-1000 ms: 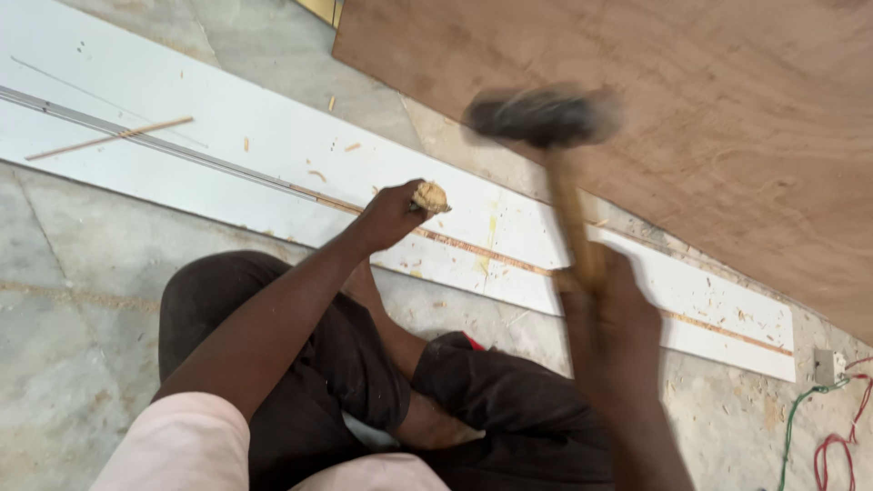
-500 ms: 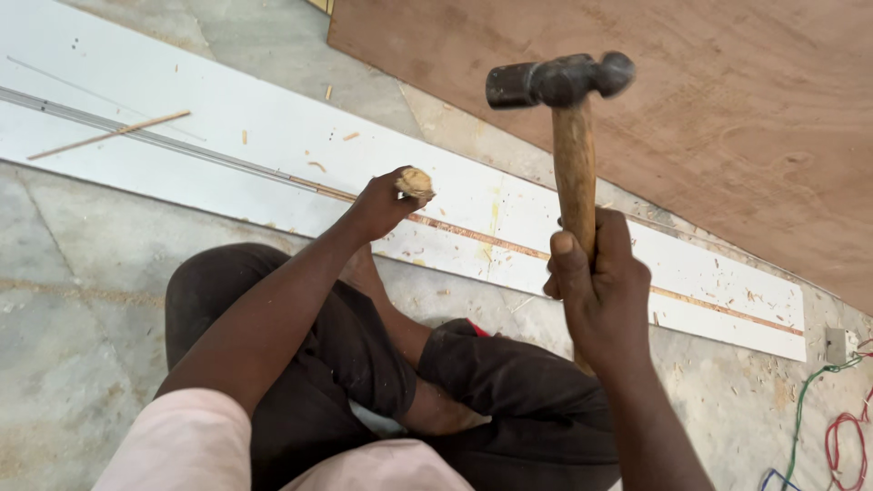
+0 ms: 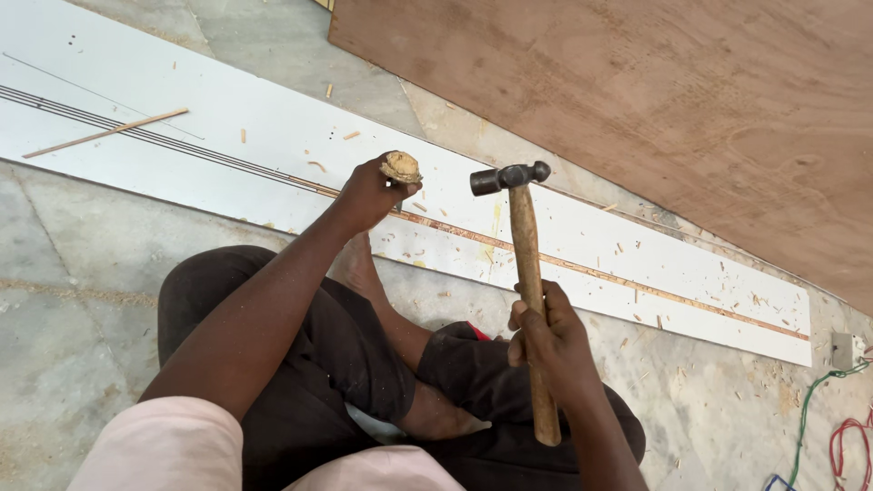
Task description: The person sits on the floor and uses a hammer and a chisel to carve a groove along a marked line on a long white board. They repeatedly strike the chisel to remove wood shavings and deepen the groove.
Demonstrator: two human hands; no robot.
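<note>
Seated on the floor, a person's left hand [image 3: 368,193] grips a chisel [image 3: 400,167] upright on the white board [image 3: 637,264], while the right hand [image 3: 546,336], closed around the hammer [image 3: 523,273], has brought its head down from its raised position to the chisel's three o'clock, between blows.

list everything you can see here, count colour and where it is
white board: 1, white with a thin grooved line, flat on the floor
plywood sheet: 1, brown, upper right, beyond the board
thin wood strip: 1, pale, lying on the board at left
wood chips: many, tan, scattered on board and floor
stone floor: grey, under everything
wires: red and green, lower right corner
chisel handle: 1, worn tan wood, in the left hand over the groove
hammer: 1, dark head, wooden shaft, in the right hand
left hand: closed on the chisel handle
right hand: closed on the hammer shaft
</note>
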